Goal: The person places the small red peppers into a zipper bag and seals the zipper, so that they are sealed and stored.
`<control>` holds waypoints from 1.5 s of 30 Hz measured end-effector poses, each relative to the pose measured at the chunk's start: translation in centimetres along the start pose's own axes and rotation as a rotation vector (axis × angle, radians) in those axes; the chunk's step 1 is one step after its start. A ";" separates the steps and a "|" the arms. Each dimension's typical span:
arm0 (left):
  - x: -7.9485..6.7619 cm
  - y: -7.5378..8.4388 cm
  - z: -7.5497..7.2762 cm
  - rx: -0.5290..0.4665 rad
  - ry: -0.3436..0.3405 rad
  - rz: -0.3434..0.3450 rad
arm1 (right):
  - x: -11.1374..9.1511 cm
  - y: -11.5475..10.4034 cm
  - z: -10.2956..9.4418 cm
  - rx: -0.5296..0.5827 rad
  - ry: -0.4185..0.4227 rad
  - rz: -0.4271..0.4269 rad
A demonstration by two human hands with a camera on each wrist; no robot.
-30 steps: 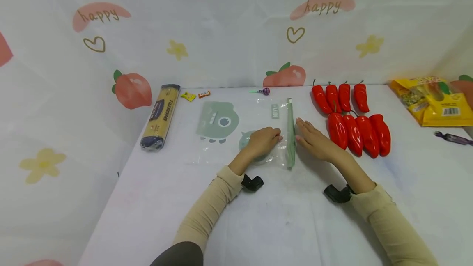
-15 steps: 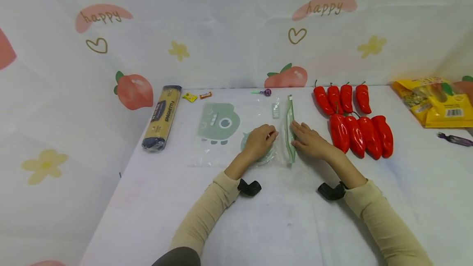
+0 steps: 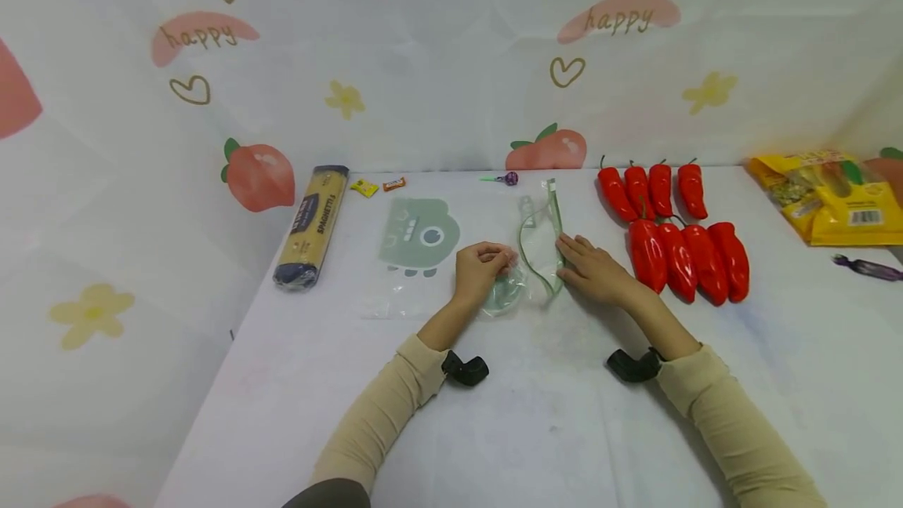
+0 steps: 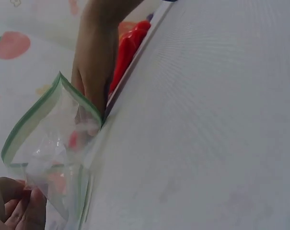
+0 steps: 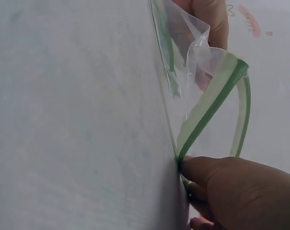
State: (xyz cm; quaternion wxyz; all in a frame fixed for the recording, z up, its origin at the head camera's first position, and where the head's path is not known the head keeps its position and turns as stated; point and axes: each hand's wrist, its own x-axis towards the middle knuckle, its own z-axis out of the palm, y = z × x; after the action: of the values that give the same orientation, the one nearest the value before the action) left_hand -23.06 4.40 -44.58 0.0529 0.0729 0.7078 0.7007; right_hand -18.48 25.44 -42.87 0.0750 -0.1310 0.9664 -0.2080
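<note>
Left grip (image 3: 474, 277), fingertips together, pinches clear bag (image 3: 430, 245).

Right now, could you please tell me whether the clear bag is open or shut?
The bag is open: its green edges stand apart at the mouth.

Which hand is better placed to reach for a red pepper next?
Right, most likely: the right hand is nearer the red peppers and only rests on the green edge of the clear bag. The left hand pinches the bag's upper layer, holding the bag open.
</note>
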 end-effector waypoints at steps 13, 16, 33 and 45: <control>0.0 -0.3 0.4 -0.049 -0.021 -0.061 | -2.2 3.1 -2.9 0.335 0.723 0.198; 0.0 -0.3 0.5 -0.060 -0.023 -0.066 | -2.8 3.6 -3.2 0.371 0.658 0.329; -0.2 -0.3 0.5 -0.101 -0.016 -0.046 | -2.5 3.6 -2.8 0.347 0.429 0.470; -0.3 -0.2 0.9 -0.064 -0.043 0.040 | -0.5 -0.3 -5.1 1.479 0.750 0.529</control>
State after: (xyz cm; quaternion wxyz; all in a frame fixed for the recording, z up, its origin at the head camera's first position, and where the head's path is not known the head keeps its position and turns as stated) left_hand -22.62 5.24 -44.79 0.0565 0.1005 0.6821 0.7221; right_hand -18.93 27.27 -38.14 -0.1367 0.2573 0.5431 -0.7875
